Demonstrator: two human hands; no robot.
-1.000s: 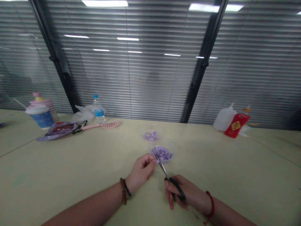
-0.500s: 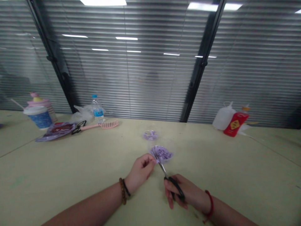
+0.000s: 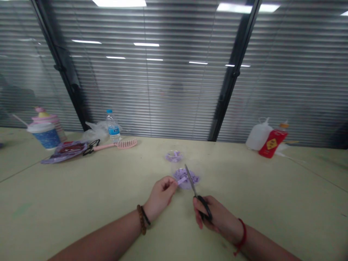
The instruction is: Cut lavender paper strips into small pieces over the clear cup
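Observation:
My left hand (image 3: 161,195) pinches a short purple strip (image 3: 181,181) that sticks out to the right over a clear bowl of small purple pieces (image 3: 194,178). The black-handled scissors (image 3: 192,184) are in my right hand (image 3: 213,214), fingers around the handles. Their blades look closed and point up and left over the bowl, just right of the strip's free end. Behind it stands a smaller clear dish (image 3: 174,156) with more purple pieces.
At the back left are a blue cup (image 3: 46,137), a purple package (image 3: 66,151), a pink hairbrush (image 3: 126,144), a plastic bag (image 3: 95,131) and a water bottle (image 3: 113,129). A red bottle (image 3: 272,143) and a white bottle (image 3: 258,136) stand back right.
The scissors have moved right, away from my left fingertips, and their blades have come together. More of the purple strip now shows beyond my left fingers.

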